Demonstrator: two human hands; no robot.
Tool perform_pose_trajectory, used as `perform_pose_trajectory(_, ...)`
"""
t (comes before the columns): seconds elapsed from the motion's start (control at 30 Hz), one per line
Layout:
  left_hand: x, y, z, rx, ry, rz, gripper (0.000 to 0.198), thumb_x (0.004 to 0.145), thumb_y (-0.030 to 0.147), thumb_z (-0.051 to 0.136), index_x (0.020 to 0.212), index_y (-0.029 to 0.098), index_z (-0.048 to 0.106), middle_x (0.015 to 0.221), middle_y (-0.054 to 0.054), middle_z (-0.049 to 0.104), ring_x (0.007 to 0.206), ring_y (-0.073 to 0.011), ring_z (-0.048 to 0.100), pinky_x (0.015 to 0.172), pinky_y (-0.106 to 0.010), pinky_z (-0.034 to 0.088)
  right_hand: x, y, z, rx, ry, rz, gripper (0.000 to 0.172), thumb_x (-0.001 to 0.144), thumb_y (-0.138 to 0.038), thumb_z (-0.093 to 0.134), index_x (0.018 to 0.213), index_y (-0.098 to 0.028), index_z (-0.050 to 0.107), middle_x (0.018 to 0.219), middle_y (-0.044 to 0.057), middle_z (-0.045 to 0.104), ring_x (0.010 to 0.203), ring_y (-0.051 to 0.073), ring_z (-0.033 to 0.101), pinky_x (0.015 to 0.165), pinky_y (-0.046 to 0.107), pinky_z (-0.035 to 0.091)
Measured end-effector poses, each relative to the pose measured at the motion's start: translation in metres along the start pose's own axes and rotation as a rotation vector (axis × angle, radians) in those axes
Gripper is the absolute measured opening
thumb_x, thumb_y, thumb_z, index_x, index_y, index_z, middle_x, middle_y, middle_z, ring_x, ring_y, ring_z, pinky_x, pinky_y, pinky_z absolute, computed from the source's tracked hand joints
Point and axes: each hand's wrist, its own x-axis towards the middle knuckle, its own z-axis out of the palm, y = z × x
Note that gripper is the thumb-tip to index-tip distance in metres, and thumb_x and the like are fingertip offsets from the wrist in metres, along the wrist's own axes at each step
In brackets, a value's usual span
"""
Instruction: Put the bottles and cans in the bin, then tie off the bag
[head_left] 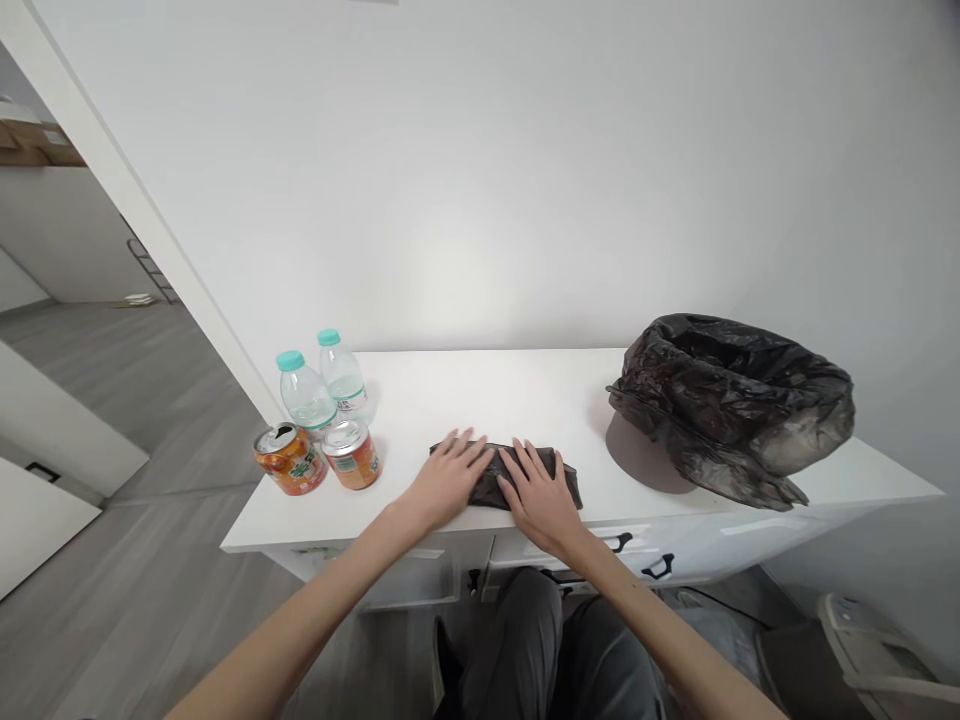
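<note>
A folded black plastic bag (489, 490) lies flat near the front edge of the white cabinet top. My left hand (448, 478) rests palm down on its left part, fingers stretched out. Flat on the right part of the same bag is my right hand (538, 492), its fingers spread. Both hands press from above and cover much of the bag. To the right stands a brownish trash bin (646, 458), lined with a crumpled black bag (720, 400) that hangs over its rim.
Left on the white cabinet (480, 385) stand an opened orange can (292, 462), another orange can (354, 458) and two clear bottles with teal caps, one nearer (306, 395), one behind (343, 378). A wall runs along the back. Drawer handles (658, 567) stick out below the front edge.
</note>
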Motion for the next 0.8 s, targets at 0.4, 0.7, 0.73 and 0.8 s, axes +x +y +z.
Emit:
perform_pose_trajectory(0.4, -0.032, -0.002, 0.024, -0.027, 0.064, -0.125, 0.057, 0.113, 0.044, 0.031, 0.165, 0.023, 0.039, 0.171, -0.007, 0.041, 0.162, -0.03, 0.031, 0.13, -0.056, 0.028, 0.002, 0.004, 0.002, 0.005, -0.082, 0.023, 0.058, 0.114, -0.042, 0.023, 0.169, -0.025, 0.033, 0.177, 0.007, 0.022, 0.165, 0.029, 0.02, 0.13, 0.066, 0.016)
perform_pose_trajectory(0.7, -0.048, -0.001, 0.008, -0.2, 0.121, -0.214, 0.058, 0.114, 0.041, 0.028, 0.166, 0.016, 0.035, 0.173, -0.012, 0.036, 0.164, -0.0269, 0.024, 0.133, -0.053, 0.028, -0.041, -0.074, 0.012, 0.024, 0.04, 0.105, 0.061, 0.111, -0.057, 0.028, 0.169, -0.036, 0.033, 0.179, 0.006, 0.016, 0.165, 0.039, 0.014, 0.126, 0.073, 0.017)
perform_pose_trajectory(0.73, -0.049, -0.001, 0.007, -0.237, 0.128, -0.247, 0.058, 0.114, 0.042, 0.027, 0.166, 0.017, 0.033, 0.174, -0.012, 0.034, 0.164, -0.0263, 0.023, 0.133, -0.053, 0.028, -0.041, -0.079, 0.01, 0.025, 0.033, 0.112, 0.061, 0.111, -0.057, 0.027, 0.168, -0.036, 0.034, 0.179, 0.007, 0.018, 0.165, 0.04, 0.015, 0.125, 0.073, 0.017)
perform_pose_trajectory(0.8, -0.049, 0.0, 0.006, -0.309, 0.148, -0.318, 0.06, 0.114, 0.045, 0.026, 0.167, 0.018, 0.029, 0.176, -0.013, 0.029, 0.165, -0.0259, 0.022, 0.133, -0.054, 0.028, -0.033, -0.08, 0.006, 0.015, 0.007, 0.138, 0.062, 0.112, -0.056, 0.025, 0.167, -0.033, 0.038, 0.178, 0.009, 0.022, 0.164, 0.041, 0.017, 0.125, 0.073, 0.017)
